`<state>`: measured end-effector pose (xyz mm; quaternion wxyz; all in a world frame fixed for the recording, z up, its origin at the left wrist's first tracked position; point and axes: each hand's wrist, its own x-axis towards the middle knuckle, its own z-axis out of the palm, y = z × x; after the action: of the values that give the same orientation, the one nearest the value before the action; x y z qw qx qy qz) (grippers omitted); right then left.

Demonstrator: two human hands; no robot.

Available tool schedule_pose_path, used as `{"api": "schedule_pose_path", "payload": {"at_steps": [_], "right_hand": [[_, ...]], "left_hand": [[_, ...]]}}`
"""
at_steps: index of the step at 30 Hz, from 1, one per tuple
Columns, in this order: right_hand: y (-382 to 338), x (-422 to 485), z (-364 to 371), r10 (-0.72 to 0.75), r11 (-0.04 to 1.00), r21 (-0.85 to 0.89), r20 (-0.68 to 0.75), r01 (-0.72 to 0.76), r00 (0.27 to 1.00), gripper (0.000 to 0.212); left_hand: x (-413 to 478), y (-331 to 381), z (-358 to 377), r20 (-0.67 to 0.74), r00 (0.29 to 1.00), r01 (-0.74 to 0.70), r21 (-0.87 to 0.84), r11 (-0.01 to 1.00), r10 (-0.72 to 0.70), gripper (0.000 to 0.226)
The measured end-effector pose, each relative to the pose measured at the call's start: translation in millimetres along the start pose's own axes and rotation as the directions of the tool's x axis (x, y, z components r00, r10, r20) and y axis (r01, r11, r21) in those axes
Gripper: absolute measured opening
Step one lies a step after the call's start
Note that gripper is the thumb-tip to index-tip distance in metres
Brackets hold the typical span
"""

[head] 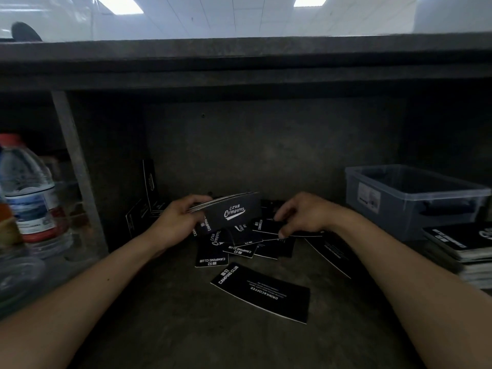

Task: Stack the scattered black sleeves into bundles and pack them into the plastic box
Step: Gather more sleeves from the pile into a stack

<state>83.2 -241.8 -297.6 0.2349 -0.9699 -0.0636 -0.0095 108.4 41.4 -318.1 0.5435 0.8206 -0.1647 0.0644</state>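
Holding bundle point(226, 210) in left hand point(177, 222) — right hand point(300, 217) seemingly pinching sleeve point(267, 226).

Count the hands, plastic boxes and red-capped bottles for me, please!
Hands: 2, left hand holding a bundle, right hand pinching a sleeve
Box: 1
Red-capped bottle: 1
Total: 4
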Motion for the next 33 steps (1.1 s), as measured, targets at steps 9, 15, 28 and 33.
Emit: {"api": "schedule_pose_path", "payload": {"at_steps": [9, 15, 28, 33], "right_hand": [[-5, -1, -6, -0.308, 0.926, 0.111, -0.329, 0.361, 0.893, 0.014], [-28, 12, 27, -0.351, 0.881, 0.130, -0.466, 0.455, 0.812, 0.012], [-28, -4, 17, 0.200, 0.876, 0.474, -0.200, -0.083, 0.959, 0.042], [-47, -3, 32, 0.128, 0.524, 0.852, -0.084, 0.005, 0.988, 0.022]], "left_hand": [[-2, 3, 0, -0.003, 1.000, 0.009, 0.008, 1.000, -0.009, 0.042], [-7, 1, 2, 0.034, 0.997, -0.077, 0.114, 0.991, 0.074, 0.060], [-2, -5, -1, 0.042, 0.994, -0.109, 0.166, 0.980, 0.104, 0.052], [-3, -5, 0, 0.067, 0.992, -0.114, 0.143, 0.983, 0.106, 0.055]]}}
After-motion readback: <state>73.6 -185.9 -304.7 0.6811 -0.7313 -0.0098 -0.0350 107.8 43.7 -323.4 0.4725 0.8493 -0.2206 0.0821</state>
